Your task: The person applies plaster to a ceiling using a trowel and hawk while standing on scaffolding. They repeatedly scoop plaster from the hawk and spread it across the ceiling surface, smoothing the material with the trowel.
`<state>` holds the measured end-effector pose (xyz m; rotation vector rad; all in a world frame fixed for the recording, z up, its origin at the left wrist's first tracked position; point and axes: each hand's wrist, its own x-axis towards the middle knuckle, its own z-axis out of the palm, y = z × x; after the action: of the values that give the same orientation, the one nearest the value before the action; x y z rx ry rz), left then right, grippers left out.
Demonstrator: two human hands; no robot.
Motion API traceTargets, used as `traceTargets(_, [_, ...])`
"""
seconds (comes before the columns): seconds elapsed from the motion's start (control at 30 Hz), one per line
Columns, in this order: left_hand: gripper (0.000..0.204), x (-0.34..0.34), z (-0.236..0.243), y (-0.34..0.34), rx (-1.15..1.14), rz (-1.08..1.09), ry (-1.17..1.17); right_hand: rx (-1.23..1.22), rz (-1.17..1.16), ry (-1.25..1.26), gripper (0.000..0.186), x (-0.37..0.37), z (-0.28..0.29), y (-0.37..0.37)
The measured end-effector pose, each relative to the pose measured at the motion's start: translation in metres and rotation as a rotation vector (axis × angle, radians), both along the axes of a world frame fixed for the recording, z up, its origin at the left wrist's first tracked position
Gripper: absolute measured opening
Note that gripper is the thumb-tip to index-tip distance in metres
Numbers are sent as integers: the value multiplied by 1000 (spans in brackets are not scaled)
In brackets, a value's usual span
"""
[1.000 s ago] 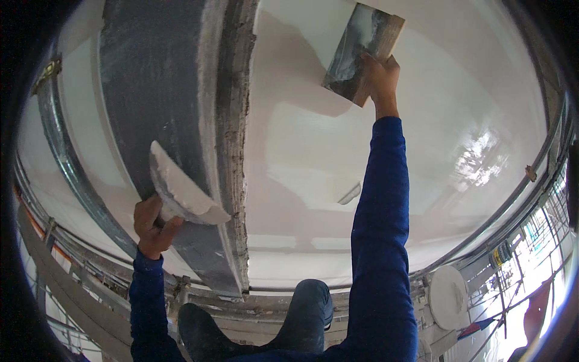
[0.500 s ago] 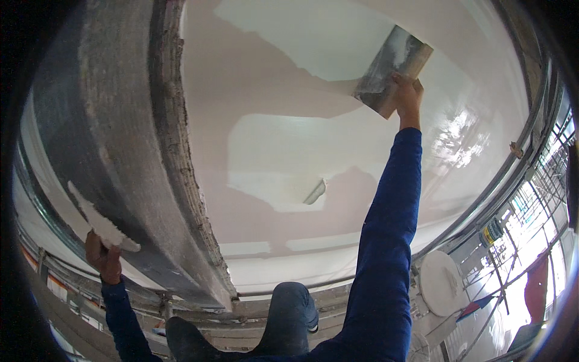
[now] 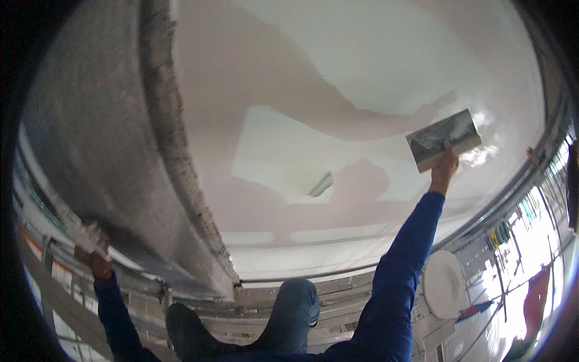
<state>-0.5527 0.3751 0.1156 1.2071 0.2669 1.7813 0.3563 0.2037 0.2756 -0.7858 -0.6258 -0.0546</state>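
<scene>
My right hand (image 3: 445, 169) grips a wide rectangular steel plastering trowel (image 3: 435, 137), its flat face toward me and smeared with pale paste. The trowel is at the right side of a pinkish wall panel (image 3: 265, 199) partly coated in wet white plaster (image 3: 386, 54). At the far left, my left hand (image 3: 96, 264) is closed round a plaster-covered tool (image 3: 90, 237), blurred and too unclear to name more exactly. A small raised dab of plaster (image 3: 321, 184) with a dark shadowed edge sticks out from the panel's middle.
A grey concrete column (image 3: 102, 139) with a rough edge (image 3: 181, 157) borders the panel on the left. My knees (image 3: 295, 308) are above wooden planks (image 3: 338, 301). A round white lid-like disc (image 3: 445, 283), scaffold bars and a red cloth (image 3: 535, 295) are at right.
My right hand and the trowel have moved down and to the right across the panel. My left hand has shifted slightly, and its tool has turned and blurred. The view has tilted a little.
</scene>
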Motion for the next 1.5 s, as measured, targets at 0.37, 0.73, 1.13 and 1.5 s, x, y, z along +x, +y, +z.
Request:
traceTargets(0.37, [39,60,49,-20,592,669,678,-118,268,-496,30,-407,-23,182])
traceTargets(0.73, [56,70,50,-18,681,690,653,-185,180,-598,31,-483,22,236])
traceTargets(1.13, [65,61,38,-13,659,734,734,-236,45,-606,33,-473,29,248])
traceTargets(1.5, [49,60,41,-13,601,654,640,-234,-40,-515,27,-375,25,204])
